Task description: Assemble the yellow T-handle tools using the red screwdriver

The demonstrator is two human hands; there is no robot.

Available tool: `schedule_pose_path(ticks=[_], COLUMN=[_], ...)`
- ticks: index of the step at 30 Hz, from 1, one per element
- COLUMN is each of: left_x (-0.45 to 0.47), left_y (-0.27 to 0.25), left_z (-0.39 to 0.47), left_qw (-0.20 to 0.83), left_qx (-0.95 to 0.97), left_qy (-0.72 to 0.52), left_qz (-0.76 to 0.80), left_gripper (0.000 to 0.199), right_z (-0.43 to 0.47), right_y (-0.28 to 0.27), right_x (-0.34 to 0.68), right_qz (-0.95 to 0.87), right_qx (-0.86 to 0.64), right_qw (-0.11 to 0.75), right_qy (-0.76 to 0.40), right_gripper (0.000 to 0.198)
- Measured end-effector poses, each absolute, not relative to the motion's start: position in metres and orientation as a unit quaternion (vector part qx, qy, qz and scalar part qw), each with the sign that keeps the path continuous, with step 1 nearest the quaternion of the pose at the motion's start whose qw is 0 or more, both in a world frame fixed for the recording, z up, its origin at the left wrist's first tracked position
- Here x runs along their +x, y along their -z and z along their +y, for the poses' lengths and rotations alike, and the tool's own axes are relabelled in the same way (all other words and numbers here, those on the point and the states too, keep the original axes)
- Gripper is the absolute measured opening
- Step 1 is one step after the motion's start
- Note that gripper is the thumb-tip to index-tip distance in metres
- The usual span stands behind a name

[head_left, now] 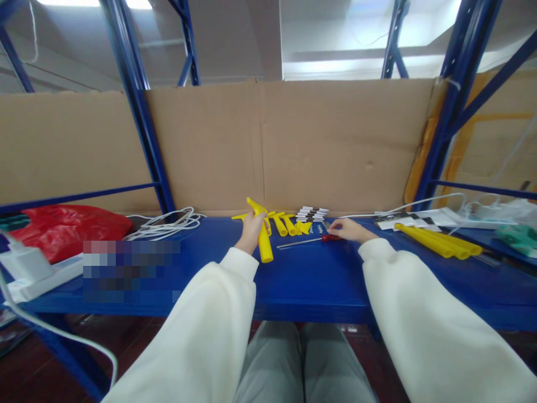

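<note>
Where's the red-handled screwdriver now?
In the head view, the screwdriver lies on the blue tabletop just right of centre, its red handle beside the right grip.

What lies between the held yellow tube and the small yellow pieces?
In the head view, more yellow tubes lie there on the table, between the left hand's held tube and the small pieces.

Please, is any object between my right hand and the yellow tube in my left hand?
Yes: the screwdriver lies on the table between your right hand and the tube in your left hand, its handle nearer the right hand. It lies flat, so it probably blocks little.
</note>
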State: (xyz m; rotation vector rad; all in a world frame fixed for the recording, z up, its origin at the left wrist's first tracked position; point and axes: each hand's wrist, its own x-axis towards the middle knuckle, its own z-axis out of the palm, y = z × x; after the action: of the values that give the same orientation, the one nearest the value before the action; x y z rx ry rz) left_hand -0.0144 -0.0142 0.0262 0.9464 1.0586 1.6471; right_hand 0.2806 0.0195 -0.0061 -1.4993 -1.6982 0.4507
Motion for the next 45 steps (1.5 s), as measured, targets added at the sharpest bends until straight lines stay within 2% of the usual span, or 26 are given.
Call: schedule_pose_path(ticks=[5, 13, 21, 27, 33, 39, 45], left_x=[-0.013, -0.016, -0.015, -0.017, -0.016, -0.015, -0.017], left_y=[-0.025, -0.018, -0.016, -0.023, -0.021, -0.020, -0.018], left_z=[-0.015, -0.009, -0.017, -0.023, -0.021, -0.023, -0.020], left_qw=[0.443, 0.442, 0.391, 0.320, 0.292, 0.293, 0.297], left_qx=[0.417, 0.438, 0.600, 0.691, 0.692, 0.698, 0.683], left_qy=[-0.653, -0.636, -0.479, -0.346, -0.307, -0.294, -0.295], left_qz=[0.452, 0.456, 0.509, 0.548, 0.584, 0.583, 0.599], left_gripper=[0.014, 0.021, 0.015, 0.028, 0.022, 0.022, 0.014], right_z=[0.005, -0.001, -0.006, -0.010, -0.017, -0.018, -0.014], right_y=[-0.001, -0.001, 0.001, -0.004, -0.010, -0.011, -0.008], right_x=[0.274, 0.270, 0.263, 0.267, 0.264, 0.261, 0.264], right_qz=[-0.742, -0.756, -0.789, -0.766, -0.725, -0.712, -0.717], right_qx=[-0.533, -0.538, -0.505, -0.586, -0.622, -0.637, -0.626], right_qw=[0.334, 0.320, 0.301, 0.265, 0.297, 0.295, 0.305], right_qy=[-0.231, -0.194, -0.177, -0.022, 0.002, -0.001, 0.003], right_gripper=[0.021, 0.022, 0.017, 0.014, 0.014, 0.015, 0.014])
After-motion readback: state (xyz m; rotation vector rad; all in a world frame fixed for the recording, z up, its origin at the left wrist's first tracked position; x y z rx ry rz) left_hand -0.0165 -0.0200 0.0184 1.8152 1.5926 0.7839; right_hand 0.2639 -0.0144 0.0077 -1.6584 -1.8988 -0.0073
